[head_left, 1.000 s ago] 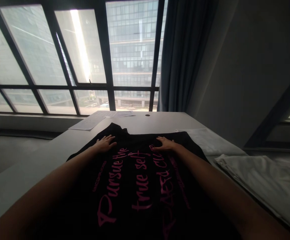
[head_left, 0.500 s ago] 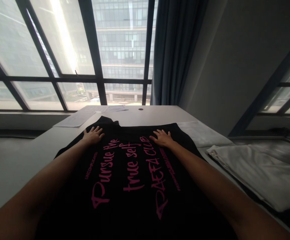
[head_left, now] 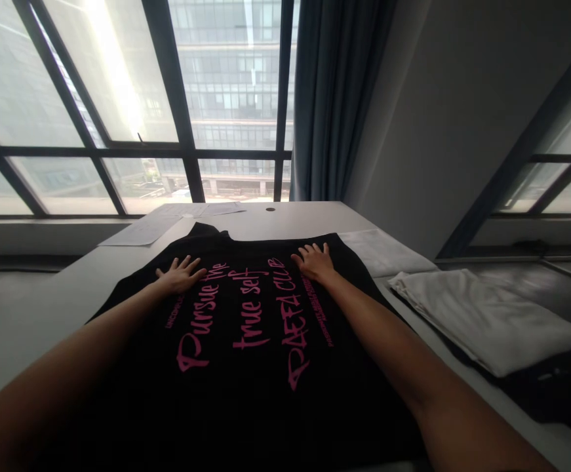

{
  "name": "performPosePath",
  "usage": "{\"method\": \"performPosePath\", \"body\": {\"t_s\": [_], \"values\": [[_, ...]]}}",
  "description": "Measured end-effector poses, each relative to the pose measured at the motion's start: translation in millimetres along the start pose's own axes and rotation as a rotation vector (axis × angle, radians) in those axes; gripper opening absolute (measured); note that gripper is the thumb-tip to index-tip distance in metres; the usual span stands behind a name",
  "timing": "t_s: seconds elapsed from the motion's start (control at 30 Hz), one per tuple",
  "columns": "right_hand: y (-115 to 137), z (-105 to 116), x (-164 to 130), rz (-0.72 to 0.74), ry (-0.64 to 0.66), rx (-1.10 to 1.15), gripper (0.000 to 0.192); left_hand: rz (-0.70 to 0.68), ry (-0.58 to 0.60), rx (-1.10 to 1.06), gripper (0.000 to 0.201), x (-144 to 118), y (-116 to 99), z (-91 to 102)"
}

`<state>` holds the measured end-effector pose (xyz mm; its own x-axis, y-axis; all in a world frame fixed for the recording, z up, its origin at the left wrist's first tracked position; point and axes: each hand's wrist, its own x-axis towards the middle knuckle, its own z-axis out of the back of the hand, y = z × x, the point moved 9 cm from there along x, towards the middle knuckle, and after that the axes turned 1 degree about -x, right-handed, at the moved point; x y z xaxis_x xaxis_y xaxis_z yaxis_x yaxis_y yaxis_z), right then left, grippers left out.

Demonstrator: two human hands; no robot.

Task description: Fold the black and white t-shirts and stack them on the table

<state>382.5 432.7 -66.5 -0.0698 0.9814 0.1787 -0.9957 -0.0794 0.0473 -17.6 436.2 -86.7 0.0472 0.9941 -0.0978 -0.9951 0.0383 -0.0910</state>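
Note:
A black T-shirt [head_left: 246,373] with pink lettering lies spread flat on a pale table [head_left: 285,219]. My left hand [head_left: 179,275] rests palm down on the shirt's far left part, fingers spread. My right hand [head_left: 315,261] presses flat on the far right part, fingers apart too. Neither hand grips the cloth. Both forearms stretch across the shirt from the near edge.
Loose paper sheets [head_left: 142,231] lie at the table's far left. A folded white cloth [head_left: 482,318] lies to the right on a dark garment [head_left: 551,393], and a pale folded piece [head_left: 383,249] sits beside the shirt. Large windows and a dark curtain [head_left: 334,98] stand behind.
The view has shifted right and slightly down. My left hand slid a little nearer on the shirt; my right hand stays flat near the far right corner.

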Motion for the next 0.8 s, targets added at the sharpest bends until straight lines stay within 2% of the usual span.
{"method": "performPosePath", "body": {"t_s": [0.1, 0.2, 0.27, 0.4, 0.5, 0.57, 0.63, 0.8], "values": [[12, 9, -30, 0.037, 0.057, 0.042, 0.071, -0.024, -0.036, -0.021, 0.071, -12, -6, 7.9], [19, 16, -74, 0.106, 0.155, 0.079, 0.07, -0.116, -0.102, -0.042, 0.067, -43, -17, 19.9], [17, 21, -108, 0.151, 0.202, 0.079, 0.071, -0.211, -0.097, -0.04, 0.066, -73, -25, 21.2], [0, 23, -171, 0.164, 0.255, 0.086, 0.07, -0.351, -0.035, -0.048, 0.063, -146, -35, 3.6], [-13, 24, -201, 0.134, 0.178, 0.091, 0.062, -0.414, -0.136, -0.085, 0.062, -192, -35, -1.8], [-20, 33, -213, 0.11, 0.063, 0.08, 0.056, -0.445, -0.242, -0.1, 0.061, -212, -28, 5.1], [-27, 45, -221, 0.114, -0.017, 0.074, 0.05, -0.462, -0.296, -0.126, 0.061, -225, -13, 16.0], [-66, 79, -241, 0.141, -0.01, 0.178, 0.036, -0.492, -0.206, -0.222, 0.05, -252, 45, 37.8]]}}
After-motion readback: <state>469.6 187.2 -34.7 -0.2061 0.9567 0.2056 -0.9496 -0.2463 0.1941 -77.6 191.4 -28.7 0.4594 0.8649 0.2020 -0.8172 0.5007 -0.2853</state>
